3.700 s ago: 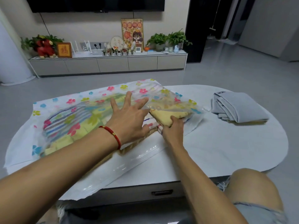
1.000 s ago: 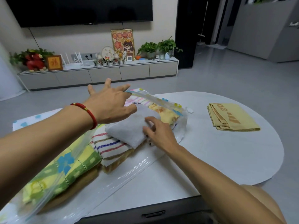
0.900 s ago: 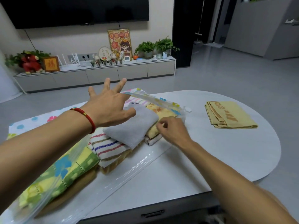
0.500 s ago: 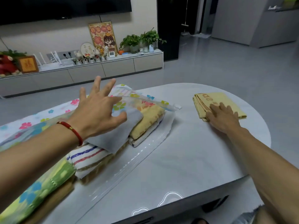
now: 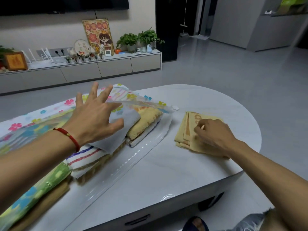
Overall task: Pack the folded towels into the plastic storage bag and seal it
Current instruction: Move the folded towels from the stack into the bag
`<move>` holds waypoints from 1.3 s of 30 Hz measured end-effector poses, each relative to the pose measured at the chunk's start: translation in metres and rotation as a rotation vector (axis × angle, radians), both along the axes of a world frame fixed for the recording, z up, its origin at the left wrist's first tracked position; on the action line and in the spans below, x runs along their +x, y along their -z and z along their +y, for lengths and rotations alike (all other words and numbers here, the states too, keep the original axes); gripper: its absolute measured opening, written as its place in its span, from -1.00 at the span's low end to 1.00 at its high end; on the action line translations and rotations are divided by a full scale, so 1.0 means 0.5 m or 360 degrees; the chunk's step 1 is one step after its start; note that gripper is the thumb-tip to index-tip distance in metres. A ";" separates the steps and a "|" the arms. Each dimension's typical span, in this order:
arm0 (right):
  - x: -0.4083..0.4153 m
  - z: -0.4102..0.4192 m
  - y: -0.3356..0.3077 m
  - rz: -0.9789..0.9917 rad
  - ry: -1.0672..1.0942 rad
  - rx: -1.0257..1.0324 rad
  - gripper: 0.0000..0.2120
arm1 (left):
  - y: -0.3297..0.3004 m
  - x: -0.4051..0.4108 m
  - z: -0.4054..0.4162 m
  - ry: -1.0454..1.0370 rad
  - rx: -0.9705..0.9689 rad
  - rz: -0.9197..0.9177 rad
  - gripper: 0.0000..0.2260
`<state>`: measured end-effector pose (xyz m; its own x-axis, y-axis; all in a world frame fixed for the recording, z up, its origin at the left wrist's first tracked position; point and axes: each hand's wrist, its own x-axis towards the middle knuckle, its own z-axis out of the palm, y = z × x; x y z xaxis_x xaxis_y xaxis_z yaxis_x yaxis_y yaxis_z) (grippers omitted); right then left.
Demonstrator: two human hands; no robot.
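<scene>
Landmark: white oval counter point(image 5: 191, 165).

Nearest, at the counter's front edge: drawer handle point(image 5: 137, 220) on the dark front. Knee and slipper below it, cut off by the frame bottom.

Left of counter centre: clear plastic storage bag point(image 5: 133, 157), mouth open toward centre, lower lip lying flat on the surface. Left end of the bag cut off by the frame; zip strip hard to make out.

Inside the bag, near to far: green floral towel point(image 5: 43, 185) over a brown layer, mostly hidden by the left forearm; striped towel point(image 5: 86, 157); grey towel point(image 5: 123, 127) on top; yellow towel point(image 5: 145, 124) over a white one at the mouth. How deep the stack goes cannot be told.

Left hand point(image 5: 95, 120), red cord on the wrist, over the grey towel; fingers point(image 5: 93, 92) spread and straight, gripping nothing, lifting the bag's flower-printed upper sheet point(image 5: 141, 104). Whether the palm touches the towel cannot be told.

Right of centre, just beside the bag mouth, apart from it: folded tan towel point(image 5: 188, 129) with orange lettering, outside the bag. Right hand point(image 5: 215, 135) on it, fingers curled and pinching the folded layers; far edge of the towel hidden by the hand.

Beyond the counter: grey floor, low TV cabinet point(image 5: 100, 70) carrying framed picture point(image 5: 98, 35), potted plants point(image 5: 138, 39), small items too small to tell. Dark screen above, cut off at the frame top.
</scene>
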<state>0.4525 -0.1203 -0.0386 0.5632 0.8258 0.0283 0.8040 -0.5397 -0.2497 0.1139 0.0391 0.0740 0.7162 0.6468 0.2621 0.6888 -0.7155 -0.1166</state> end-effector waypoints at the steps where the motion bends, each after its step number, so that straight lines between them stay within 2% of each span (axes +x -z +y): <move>1: 0.007 -0.012 0.001 -0.0087 0.0054 0.0068 -0.66 | 0.002 -0.007 -0.005 -0.0006 0.0003 0.0007 -0.37; 3: 0.023 -0.035 0.010 -0.0093 0.0273 -0.0008 -0.62 | 0.005 -0.024 -0.014 -0.0024 0.0011 0.0019 -0.41; 5: 0.024 -0.057 0.026 0.0108 0.0446 -0.0082 -0.54 | 0.007 -0.047 -0.022 -0.0044 0.0036 0.0039 -0.43; 8: 0.002 -0.072 0.039 0.0362 0.0504 0.0167 -0.47 | 0.013 -0.096 -0.033 -0.0115 0.0036 0.0061 -0.43; 10: -0.016 -0.072 0.024 0.0722 0.0612 0.0419 -0.43 | 0.016 -0.134 -0.040 -0.0163 0.0006 0.0071 -0.43; 12: -0.035 -0.071 0.006 0.1253 0.0700 0.0630 -0.49 | 0.019 -0.175 -0.048 -0.0194 -0.0012 0.0045 -0.45; 15: -0.072 -0.075 -0.022 0.2019 0.0692 0.0678 -0.58 | 0.024 -0.231 -0.060 -0.0282 -0.0051 0.0092 -0.44; 17: -0.102 -0.088 -0.041 0.2243 0.0595 0.0690 -0.63 | 0.026 -0.268 -0.067 -0.0346 -0.0130 0.0167 -0.41; 21: -0.197 -0.115 -0.087 0.2137 0.0068 0.0478 -0.68 | 0.021 -0.330 -0.082 -0.0368 -0.0297 0.0239 -0.36; 24: -0.313 -0.105 -0.111 0.2328 -0.0332 0.0272 -0.64 | -0.015 -0.351 -0.085 -0.0306 -0.0262 0.0214 -0.36; 27: -0.450 -0.050 -0.126 0.2530 -0.0590 0.0159 -0.62 | -0.061 -0.356 -0.087 -0.0259 -0.0260 0.0120 -0.39; 29: -0.539 0.009 -0.141 0.2768 -0.0639 0.0253 -0.63 | -0.085 -0.356 -0.088 -0.0258 -0.0281 0.0048 -0.43; 32: -0.657 0.118 -0.145 0.3064 -0.0572 0.0654 -0.62 | -0.114 -0.355 -0.083 -0.0287 -0.0335 -0.0029 -0.38; 34: -0.725 0.171 -0.115 0.2930 -0.0442 0.0700 -0.65 | -0.123 -0.353 -0.081 -0.0309 -0.0369 -0.0085 -0.35; 37: -0.790 0.197 -0.036 0.2288 -0.0363 0.0427 -0.67 | -0.116 -0.348 -0.085 -0.0313 -0.0358 -0.0088 -0.40; 39: -0.802 0.200 -0.018 0.2112 -0.0419 0.0358 -0.64 | -0.101 -0.348 -0.091 -0.0301 -0.0335 -0.0064 -0.44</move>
<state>0.0516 -0.0202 -0.0295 0.1011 0.9609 -0.2577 -0.0338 -0.2556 -0.9662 -0.0600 -0.0066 0.1246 0.5693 0.8113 0.1335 0.8135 -0.5793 0.0512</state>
